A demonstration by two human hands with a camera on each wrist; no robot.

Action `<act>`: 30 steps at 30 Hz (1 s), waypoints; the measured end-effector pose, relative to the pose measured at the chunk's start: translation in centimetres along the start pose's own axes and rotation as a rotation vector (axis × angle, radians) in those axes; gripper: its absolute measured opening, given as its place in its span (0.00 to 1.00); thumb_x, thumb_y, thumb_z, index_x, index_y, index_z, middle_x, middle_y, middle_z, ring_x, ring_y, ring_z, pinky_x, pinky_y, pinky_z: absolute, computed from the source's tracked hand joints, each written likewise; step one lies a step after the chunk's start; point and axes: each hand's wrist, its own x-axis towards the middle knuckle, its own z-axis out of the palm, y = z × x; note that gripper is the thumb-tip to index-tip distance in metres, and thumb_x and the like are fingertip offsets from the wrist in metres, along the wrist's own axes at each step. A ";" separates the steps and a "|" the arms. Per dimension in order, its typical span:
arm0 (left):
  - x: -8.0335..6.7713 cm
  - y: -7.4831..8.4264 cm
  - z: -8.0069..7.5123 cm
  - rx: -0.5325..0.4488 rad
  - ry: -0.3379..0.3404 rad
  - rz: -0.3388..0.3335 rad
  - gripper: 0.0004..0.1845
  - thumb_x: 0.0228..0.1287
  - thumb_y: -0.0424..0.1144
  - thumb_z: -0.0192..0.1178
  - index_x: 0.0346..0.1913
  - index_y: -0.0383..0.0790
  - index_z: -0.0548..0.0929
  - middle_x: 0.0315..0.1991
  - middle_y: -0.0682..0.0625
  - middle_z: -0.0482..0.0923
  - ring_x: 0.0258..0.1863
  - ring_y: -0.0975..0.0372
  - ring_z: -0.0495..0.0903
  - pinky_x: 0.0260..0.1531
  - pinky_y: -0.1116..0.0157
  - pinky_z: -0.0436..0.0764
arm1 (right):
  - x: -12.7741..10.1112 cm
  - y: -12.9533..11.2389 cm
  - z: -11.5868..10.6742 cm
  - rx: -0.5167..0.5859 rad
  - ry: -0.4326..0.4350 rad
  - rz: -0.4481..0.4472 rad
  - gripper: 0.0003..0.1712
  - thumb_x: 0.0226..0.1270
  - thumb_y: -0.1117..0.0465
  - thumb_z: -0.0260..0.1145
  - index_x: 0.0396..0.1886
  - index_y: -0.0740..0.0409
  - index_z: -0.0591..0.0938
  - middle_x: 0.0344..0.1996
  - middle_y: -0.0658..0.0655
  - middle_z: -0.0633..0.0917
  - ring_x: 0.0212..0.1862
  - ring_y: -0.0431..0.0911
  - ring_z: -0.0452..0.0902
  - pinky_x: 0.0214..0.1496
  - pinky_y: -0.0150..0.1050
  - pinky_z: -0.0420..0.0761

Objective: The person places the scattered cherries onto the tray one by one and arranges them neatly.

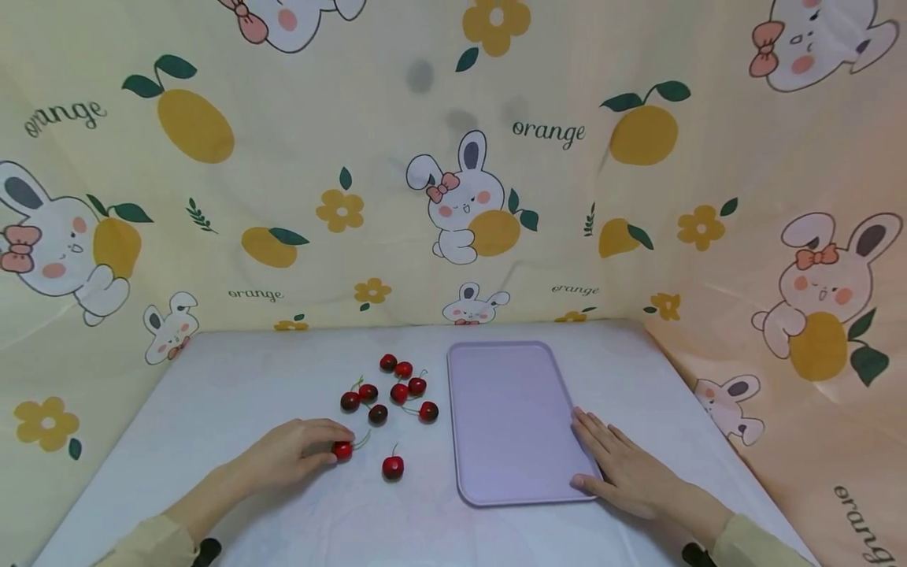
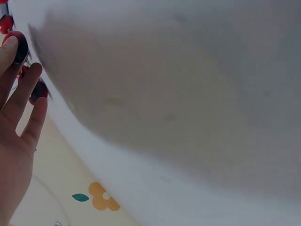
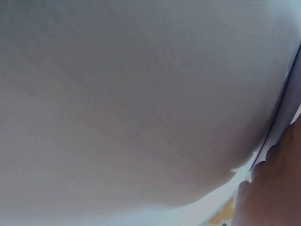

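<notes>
The left hand (image 1: 289,453) pinches 1 cherry (image 1: 343,452), while the right hand (image 1: 629,474), fingers close together, rests on the right edge of the tray (image 1: 510,425), probably to steady it.

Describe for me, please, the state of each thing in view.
Left hand: pinching a cherry.
Pinched cherry: stem attached; whether lifted is unclear.
Front cherry: loose on the table, stem up.
Eight other cherries: loose, grouped beyond those two.
Tray: lying flat.
Right hand: fingers extended, at the tray's right edge.
Patterned cloth: hanging behind the table.
</notes>
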 end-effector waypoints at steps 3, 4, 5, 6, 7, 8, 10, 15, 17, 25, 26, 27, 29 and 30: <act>-0.2 0.1 0.1 -0.005 0.033 -0.028 0.18 0.69 0.37 0.69 0.60 0.47 0.87 0.58 0.54 0.85 0.59 0.56 0.83 0.59 0.50 0.82 | 0.0 0.1 0.0 -0.003 -0.004 -0.001 0.49 0.76 0.36 0.61 0.79 0.68 0.62 0.79 0.67 0.61 0.77 0.64 0.60 0.75 0.22 0.26; -0.3 0.1 0.1 -0.007 0.045 -0.038 0.18 0.69 0.37 0.69 0.60 0.46 0.87 0.58 0.54 0.85 0.59 0.56 0.83 0.59 0.50 0.81 | 0.0 0.0 0.0 0.000 -0.004 0.004 0.49 0.76 0.36 0.60 0.79 0.68 0.63 0.80 0.67 0.61 0.77 0.64 0.60 0.75 0.22 0.26; -0.3 0.2 0.1 -0.008 0.055 -0.048 0.17 0.69 0.37 0.69 0.60 0.47 0.87 0.58 0.54 0.85 0.59 0.55 0.83 0.59 0.49 0.81 | 0.0 0.1 0.0 -0.001 -0.004 0.005 0.49 0.76 0.36 0.60 0.79 0.68 0.63 0.80 0.67 0.61 0.77 0.64 0.60 0.75 0.22 0.26; -0.3 0.2 0.1 -0.012 0.068 -0.057 0.18 0.68 0.36 0.69 0.59 0.46 0.87 0.58 0.55 0.85 0.60 0.55 0.83 0.59 0.50 0.81 | 0.0 0.1 0.0 -0.003 0.000 0.005 0.49 0.76 0.36 0.60 0.79 0.68 0.63 0.79 0.67 0.61 0.77 0.64 0.60 0.75 0.22 0.26; -0.3 0.3 0.1 -0.017 0.080 -0.064 0.18 0.68 0.36 0.70 0.59 0.46 0.87 0.58 0.55 0.85 0.60 0.55 0.83 0.60 0.50 0.81 | 0.0 0.1 0.0 0.001 -0.006 0.011 0.49 0.76 0.35 0.60 0.79 0.68 0.62 0.80 0.66 0.61 0.77 0.64 0.60 0.75 0.23 0.26; -0.3 0.4 0.1 -0.024 0.092 -0.064 0.18 0.68 0.36 0.70 0.59 0.45 0.87 0.58 0.54 0.85 0.60 0.54 0.83 0.60 0.49 0.81 | 0.0 0.2 0.0 0.003 -0.010 0.017 0.49 0.76 0.35 0.59 0.79 0.67 0.62 0.80 0.66 0.60 0.78 0.64 0.59 0.75 0.23 0.26; -0.3 0.4 0.0 -0.029 0.116 -0.054 0.18 0.67 0.35 0.70 0.59 0.44 0.86 0.57 0.54 0.85 0.60 0.53 0.83 0.59 0.49 0.81 | 0.0 0.2 0.1 0.015 -0.023 0.030 0.50 0.76 0.34 0.59 0.80 0.67 0.61 0.81 0.65 0.59 0.78 0.63 0.58 0.75 0.23 0.27; -0.2 0.4 0.0 -0.057 0.184 -0.012 0.19 0.66 0.33 0.71 0.59 0.43 0.85 0.57 0.54 0.84 0.58 0.53 0.83 0.58 0.49 0.82 | 0.0 0.2 0.3 0.047 -0.049 0.051 0.50 0.76 0.33 0.58 0.81 0.66 0.60 0.82 0.64 0.57 0.79 0.63 0.56 0.75 0.23 0.26; 0.0 0.4 0.0 -0.075 0.207 -0.003 0.19 0.65 0.33 0.72 0.59 0.43 0.86 0.56 0.54 0.84 0.57 0.54 0.84 0.57 0.50 0.83 | -0.1 0.3 0.4 0.047 -0.046 0.049 0.50 0.76 0.33 0.57 0.81 0.66 0.60 0.82 0.64 0.57 0.79 0.63 0.56 0.76 0.23 0.26; 1.9 1.0 -0.2 -0.140 0.308 0.015 0.20 0.62 0.32 0.74 0.58 0.43 0.86 0.53 0.57 0.83 0.53 0.57 0.84 0.55 0.50 0.84 | 0.0 0.2 0.4 0.029 -0.016 0.038 0.50 0.76 0.35 0.59 0.80 0.66 0.61 0.81 0.64 0.59 0.79 0.63 0.57 0.79 0.28 0.32; 2.2 1.1 -0.2 -0.146 0.321 0.029 0.21 0.62 0.31 0.74 0.58 0.42 0.86 0.53 0.57 0.84 0.53 0.58 0.84 0.54 0.51 0.84 | 0.0 0.2 0.4 0.029 -0.016 0.038 0.49 0.76 0.35 0.59 0.80 0.66 0.61 0.81 0.64 0.59 0.79 0.63 0.57 0.79 0.28 0.32; 2.5 1.2 -0.1 -0.151 0.332 0.041 0.21 0.61 0.31 0.74 0.58 0.42 0.86 0.52 0.57 0.84 0.52 0.59 0.84 0.54 0.51 0.85 | 0.0 0.2 0.4 0.028 -0.017 0.037 0.49 0.76 0.35 0.59 0.80 0.66 0.61 0.81 0.64 0.59 0.79 0.63 0.57 0.78 0.28 0.32; 3.0 1.4 0.1 -0.160 0.350 0.057 0.21 0.61 0.31 0.75 0.57 0.41 0.86 0.51 0.57 0.83 0.50 0.60 0.84 0.52 0.52 0.85 | 0.0 0.1 0.3 0.031 -0.022 0.036 0.49 0.76 0.35 0.59 0.80 0.67 0.61 0.81 0.65 0.59 0.79 0.63 0.57 0.77 0.26 0.30; 3.3 1.5 0.2 -0.164 0.357 0.056 0.20 0.61 0.32 0.75 0.57 0.42 0.86 0.50 0.58 0.83 0.49 0.60 0.84 0.52 0.53 0.85 | 0.0 0.1 0.2 0.027 -0.022 0.031 0.49 0.76 0.35 0.59 0.80 0.67 0.61 0.81 0.65 0.59 0.78 0.64 0.58 0.77 0.26 0.29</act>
